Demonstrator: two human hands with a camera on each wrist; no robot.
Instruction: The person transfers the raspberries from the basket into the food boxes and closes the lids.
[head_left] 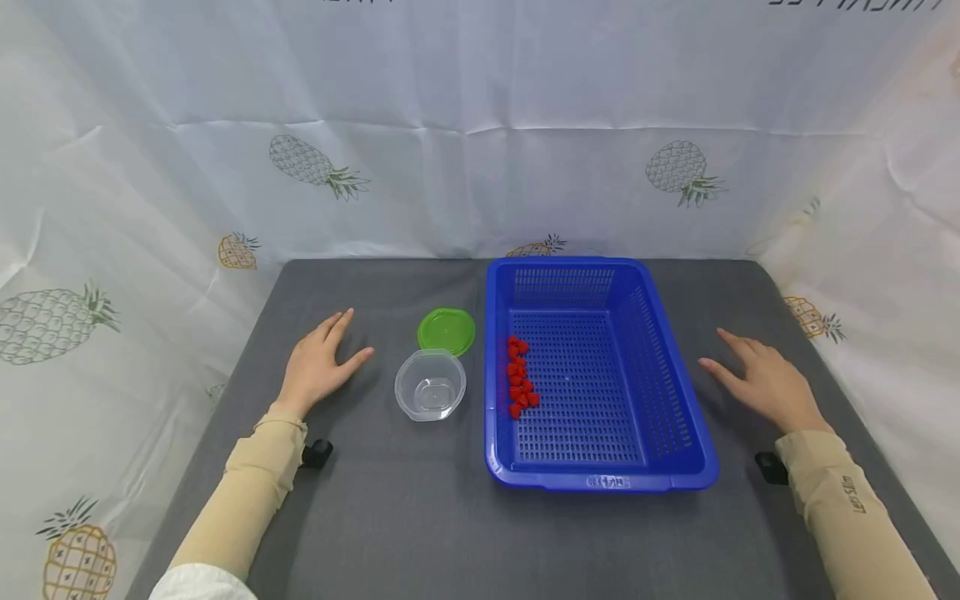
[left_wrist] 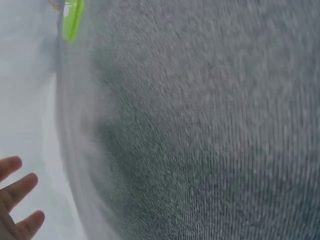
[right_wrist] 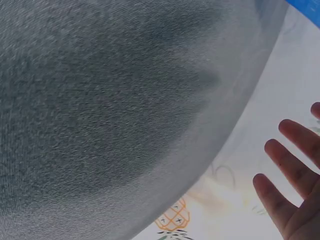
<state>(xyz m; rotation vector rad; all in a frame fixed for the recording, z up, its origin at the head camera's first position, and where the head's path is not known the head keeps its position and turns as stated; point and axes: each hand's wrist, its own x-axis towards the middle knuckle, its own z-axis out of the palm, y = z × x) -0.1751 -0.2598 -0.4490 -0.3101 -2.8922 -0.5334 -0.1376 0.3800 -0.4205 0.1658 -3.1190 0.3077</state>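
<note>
My left hand is held over the left part of the table, fingers extended and holding nothing. Nearest to it is a clear plastic bowl, with a round green lid just behind. In the left wrist view the edge of the green lid shows at the top. On the other side, my right hand has its fingers spread, apart from the blue basket. Several small red pieces lie along the left side of the basket's floor; their exact kind is too small to tell.
A grey cloth covers the table. White curtains printed with pineapples hang behind it and on both sides. The basket has raised walls and takes up the table's right-centre. Each wrist carries a small black camera.
</note>
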